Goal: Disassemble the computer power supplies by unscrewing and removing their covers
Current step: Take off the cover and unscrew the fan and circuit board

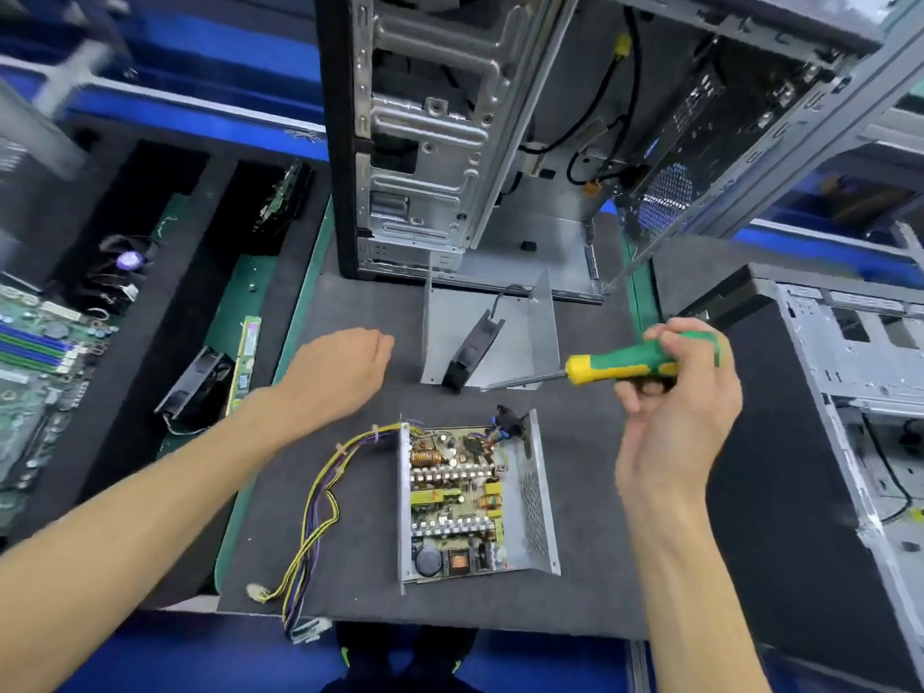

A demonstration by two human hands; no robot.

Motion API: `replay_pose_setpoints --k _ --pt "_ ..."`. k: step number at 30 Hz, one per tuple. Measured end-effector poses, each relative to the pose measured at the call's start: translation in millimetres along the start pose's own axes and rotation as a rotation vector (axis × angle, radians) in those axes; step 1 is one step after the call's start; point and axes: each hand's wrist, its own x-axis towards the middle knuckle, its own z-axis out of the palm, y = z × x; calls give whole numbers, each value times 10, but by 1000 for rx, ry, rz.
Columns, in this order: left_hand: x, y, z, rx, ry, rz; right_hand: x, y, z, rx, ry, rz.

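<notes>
An opened power supply (470, 497) lies on the dark mat, its circuit board with coils and capacitors exposed inside the metal base. A bundle of yellow and purple wires (315, 512) runs out of its left side toward the table's front edge. The removed metal cover (525, 332) stands behind it, with a black fan (472, 352) still attached. My right hand (685, 412) grips a green and yellow screwdriver (630, 365), its shaft pointing left toward the cover. My left hand (340, 372) hovers above the mat, left of the cover, fingers relaxed and holding nothing.
An open computer tower (450, 142) stands at the back of the mat. Another metal case (850, 392) sits on the right. At the left lie a motherboard (35, 367), a loose black fan (197, 387), a RAM stick (245, 357) and other parts.
</notes>
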Motion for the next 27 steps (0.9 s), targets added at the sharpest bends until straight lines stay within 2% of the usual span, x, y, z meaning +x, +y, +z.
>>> replay_pose_setpoints --k 2,4,5,7,8,10,12,15,17,19,21,23,25,27 --pt "72 -91 193 -20 -133 -9 -9 192 124 -39 -43 41" --pt "81 -116 274 -64 -184 20 -15 376 218 -36 -60 136" --pt "76 -121 265 -133 -160 33 -10 447 244 -9 -53 203" --pt "33 -155 210 -206 17 121 15 539 243 70 -24 305" --pt "-6 -136 170 -197 69 156 27 563 223 95 -21 311" --pt "-95 -69 49 -159 50 169 42 596 171 96 -48 247" --pt "-204 93 -108 -219 -175 61 50 620 133 46 -107 137" --pt "-322 242 -154 -154 -590 -16 28 686 112 -39 -207 39" --pt "-340 210 -188 -267 -770 -53 7 764 80 -41 -237 95" --pt "-305 127 -233 -497 -872 -128 -3 846 27 -24 -246 185" --pt "-226 89 -273 -668 -888 -190 10 911 -18 -35 -304 201" --pt "-132 123 -255 -722 -840 -223 19 945 -23 -94 -426 142" --pt "-68 213 -232 -647 -781 -246 15 959 -6 -165 -503 85" --pt "-18 322 -212 -516 -728 -256 18 974 9 -179 -509 67"
